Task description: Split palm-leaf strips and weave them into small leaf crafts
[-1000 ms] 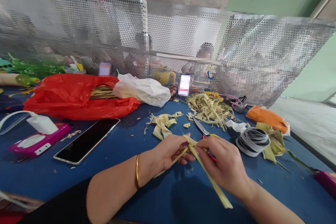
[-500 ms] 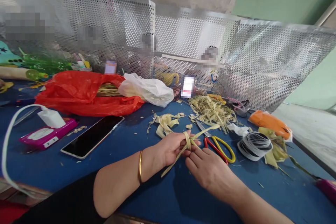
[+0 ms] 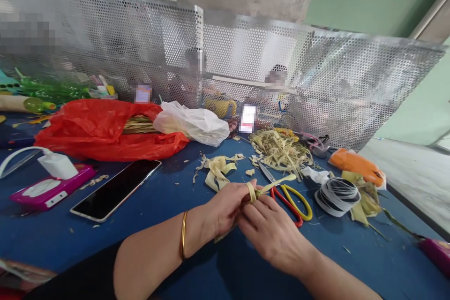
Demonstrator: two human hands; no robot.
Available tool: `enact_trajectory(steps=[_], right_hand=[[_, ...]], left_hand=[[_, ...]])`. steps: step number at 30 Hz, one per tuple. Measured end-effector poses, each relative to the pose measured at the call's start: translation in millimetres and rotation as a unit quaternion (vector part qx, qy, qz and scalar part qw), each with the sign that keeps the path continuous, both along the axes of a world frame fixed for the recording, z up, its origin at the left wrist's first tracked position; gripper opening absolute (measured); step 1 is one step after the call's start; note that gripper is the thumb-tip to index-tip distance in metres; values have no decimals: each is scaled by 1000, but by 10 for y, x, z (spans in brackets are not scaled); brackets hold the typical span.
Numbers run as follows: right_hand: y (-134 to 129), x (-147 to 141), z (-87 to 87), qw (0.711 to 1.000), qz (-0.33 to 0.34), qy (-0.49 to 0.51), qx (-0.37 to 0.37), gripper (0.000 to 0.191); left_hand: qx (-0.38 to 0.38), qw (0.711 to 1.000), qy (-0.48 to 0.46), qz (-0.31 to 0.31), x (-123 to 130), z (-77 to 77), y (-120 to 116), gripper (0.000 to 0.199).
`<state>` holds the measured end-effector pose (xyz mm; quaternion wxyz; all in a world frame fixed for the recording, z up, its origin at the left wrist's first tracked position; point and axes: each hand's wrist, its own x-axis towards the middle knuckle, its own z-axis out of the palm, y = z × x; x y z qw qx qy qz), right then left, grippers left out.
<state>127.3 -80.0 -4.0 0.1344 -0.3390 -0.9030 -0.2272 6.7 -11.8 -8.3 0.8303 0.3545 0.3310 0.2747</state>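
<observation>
Near the middle of the blue table, my left hand (image 3: 227,206) is closed on a pale straw strip (image 3: 251,193), which loops over its fingers. My right hand (image 3: 269,225) presses against it from the right, fingers bent round the same strip; its fingertips are partly hidden. One loose end of the strip points up and right, and another hangs below my left hand. Scissors (image 3: 290,204) with one red and one yellow handle lie just beyond my right hand. Curled strips (image 3: 218,171) rest beyond my left hand.
A black phone (image 3: 117,190), a purple power strip (image 3: 52,192) and a red plastic bag (image 3: 87,131) are at the left. Behind the scissors is a heap of straw scraps (image 3: 281,150). A wire spool (image 3: 337,195) and an orange packet (image 3: 356,166) stand right. A perforated metal screen (image 3: 246,51) crosses behind.
My right hand has moved left and closer against my left hand, covering more of the strip. The whole view has shifted slightly, with table objects now further left and a little lower.
</observation>
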Motion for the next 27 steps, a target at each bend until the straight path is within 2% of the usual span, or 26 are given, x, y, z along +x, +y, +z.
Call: enact_trajectory(steps=[3, 5, 6, 8, 11, 12, 14, 16, 18, 22, 24, 27], right_hand=[[13, 41, 37, 987, -29, 158, -18, 19], [41, 93, 42, 945, -88, 310, -50, 14], [64, 121, 33, 908, -122, 393, -77, 12], [118, 170, 0, 806, -177, 542, -159, 12], [183, 194, -42, 649, -203, 671, -296, 22], [192, 189, -46, 611, -202, 692, -328, 24], [193, 167, -38, 559, -197, 718, -366, 28], [183, 147, -19, 528, -194, 731, -387, 32], [176, 139, 0, 513, -196, 734, -399, 34], [188, 156, 13, 500, -204, 739, -403, 33], [200, 170, 13, 495, -205, 742, -403, 32], [212, 184, 14, 505, -202, 740, -396, 31]], left_hand=[[14, 1000, -20, 12, -22, 37, -18, 26], [22, 999, -7, 25, -34, 68, -13, 27], [24, 999, 4, 32, -38, 80, -7, 28], [38, 998, 25, 50, -37, 92, 9, 29], [68, 994, 53, 72, -26, 91, 29, 28], [71, 993, 61, 73, -23, 90, 32, 26], [75, 992, 77, 71, -19, 92, 33, 24], [83, 990, 90, 66, -19, 101, 31, 23], [91, 990, 95, 56, -24, 108, 32, 24], [83, 994, 69, 25, -46, 99, 55, 13], [79, 996, 40, 9, -58, 87, 65, 17], [89, 996, 6, -4, -63, 72, 62, 24]])
